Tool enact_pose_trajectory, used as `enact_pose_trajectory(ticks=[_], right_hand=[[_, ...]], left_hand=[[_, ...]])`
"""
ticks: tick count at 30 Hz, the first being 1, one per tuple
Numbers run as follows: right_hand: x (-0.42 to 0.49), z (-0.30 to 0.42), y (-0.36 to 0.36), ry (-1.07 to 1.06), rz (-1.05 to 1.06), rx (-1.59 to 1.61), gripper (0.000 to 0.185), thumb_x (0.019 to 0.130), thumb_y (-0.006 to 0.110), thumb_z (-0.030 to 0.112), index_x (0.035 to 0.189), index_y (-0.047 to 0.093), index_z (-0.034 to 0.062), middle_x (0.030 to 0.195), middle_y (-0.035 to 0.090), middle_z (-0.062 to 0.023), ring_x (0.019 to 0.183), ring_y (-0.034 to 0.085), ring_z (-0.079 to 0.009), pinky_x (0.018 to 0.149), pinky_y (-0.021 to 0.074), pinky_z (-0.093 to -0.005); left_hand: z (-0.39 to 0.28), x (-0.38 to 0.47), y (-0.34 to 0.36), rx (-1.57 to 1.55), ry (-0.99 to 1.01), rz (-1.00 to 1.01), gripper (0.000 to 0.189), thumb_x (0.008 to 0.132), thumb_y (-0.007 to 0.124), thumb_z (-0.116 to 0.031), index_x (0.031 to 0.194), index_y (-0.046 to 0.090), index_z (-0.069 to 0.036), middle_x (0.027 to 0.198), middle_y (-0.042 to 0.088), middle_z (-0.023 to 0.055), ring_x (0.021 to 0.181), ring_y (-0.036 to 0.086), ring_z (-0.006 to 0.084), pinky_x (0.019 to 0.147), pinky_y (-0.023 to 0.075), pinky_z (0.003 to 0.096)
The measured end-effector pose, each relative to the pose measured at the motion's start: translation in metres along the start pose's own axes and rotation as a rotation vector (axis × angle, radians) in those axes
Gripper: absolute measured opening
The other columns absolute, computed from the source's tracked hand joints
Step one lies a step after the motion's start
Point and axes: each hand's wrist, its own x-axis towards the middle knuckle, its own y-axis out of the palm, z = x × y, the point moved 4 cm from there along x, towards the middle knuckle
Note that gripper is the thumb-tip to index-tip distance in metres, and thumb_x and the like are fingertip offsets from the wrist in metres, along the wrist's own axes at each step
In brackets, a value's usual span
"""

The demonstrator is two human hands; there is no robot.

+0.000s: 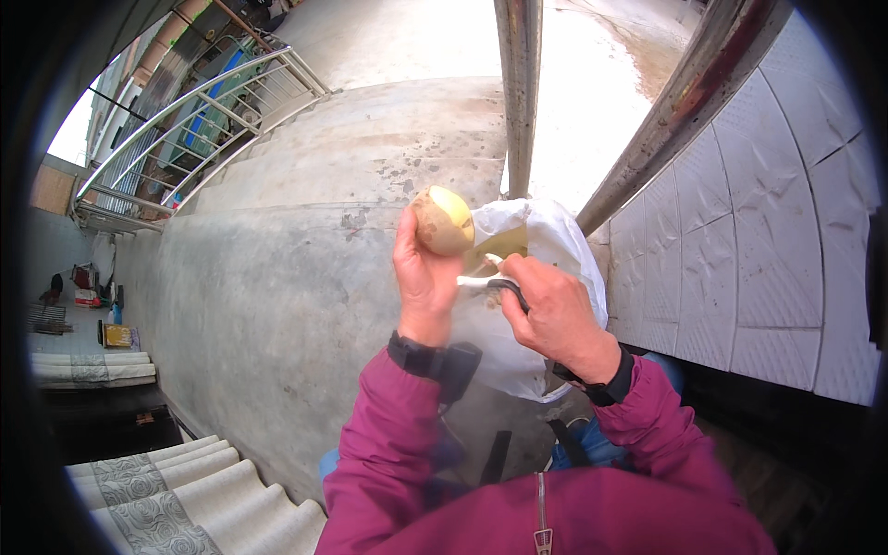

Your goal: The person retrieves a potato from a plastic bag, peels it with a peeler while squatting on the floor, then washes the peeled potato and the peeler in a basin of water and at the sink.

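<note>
A partly peeled potato [442, 225] rests in my left hand [431, 295], its bare yellow flesh facing up and away from me. My right hand [555, 309] grips a white Y-shaped peeler [475, 281] with a black part on its handle. The peeler's head is just below and to the right of the potato, apart from its skin. Under both hands stands a container lined with a white plastic bag [565, 236]. Part of its inside is hidden by my right hand, and what lies in it is hard to make out.
Concrete steps [361, 152] drop away ahead, with a metal railing [201, 132] at the left. A rusty metal post [520, 97] and a slanted rail [666, 125] rise close by on the right, beside a white tiled wall [742, 243]. A patterned curtain [173, 499] hangs at lower left.
</note>
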Motion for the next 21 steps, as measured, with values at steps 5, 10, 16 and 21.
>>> enact_pose_trajectory(ticks=[5, 10, 16, 21], right_hand=[[-0.002, -0.006, -0.021, 0.033, -0.104, 0.028, 0.020, 0.080, 0.061, 0.005, 0.100, 0.059, 0.0020, 0.087, 0.064, -0.0161, 0.078, 0.064, -0.0358, 0.067, 0.0499, -0.0408], [0.009, -0.005, -0.012, -0.017, -0.190, 0.057, 0.020, 0.080, 0.061, 0.004, 0.100, 0.057, 0.0015, 0.085, 0.063, -0.0161, 0.075, 0.063, -0.0355, 0.064, 0.0486, -0.0414], [0.019, -0.011, 0.002, 0.044, -0.153, 0.043, 0.018, 0.081, 0.060, 0.006, 0.099, 0.056, 0.0029, 0.084, 0.061, -0.0159, 0.074, 0.062, -0.0363, 0.063, 0.0479, -0.0437], [0.008, -0.008, 0.014, 0.047, -0.155, 0.076, 0.021, 0.081, 0.059, 0.010, 0.101, 0.054, 0.0049, 0.084, 0.060, -0.0164, 0.078, 0.061, -0.0365, 0.065, 0.0486, -0.0471]], left_hand=[[-0.004, -0.003, -0.006, -0.102, -0.057, 0.008, 0.042, 0.098, 0.050, -0.034, 0.126, 0.054, -0.003, 0.126, 0.057, 0.0152, 0.120, 0.052, 0.0372, 0.104, 0.0426, 0.0496], [0.003, -0.013, -0.010, -0.106, -0.148, 0.064, 0.044, 0.096, 0.051, -0.035, 0.127, 0.054, -0.004, 0.127, 0.057, 0.0173, 0.120, 0.053, 0.0376, 0.103, 0.0444, 0.0493], [0.016, -0.018, -0.021, -0.108, -0.174, -0.070, 0.050, 0.094, 0.054, -0.050, 0.120, 0.058, -0.007, 0.122, 0.060, 0.0150, 0.116, 0.056, 0.0327, 0.098, 0.0471, 0.0475], [0.023, -0.014, -0.028, -0.106, -0.166, -0.103, 0.049, 0.094, 0.053, -0.053, 0.113, 0.060, -0.009, 0.112, 0.064, 0.0118, 0.106, 0.059, 0.0282, 0.095, 0.0469, 0.0442]])
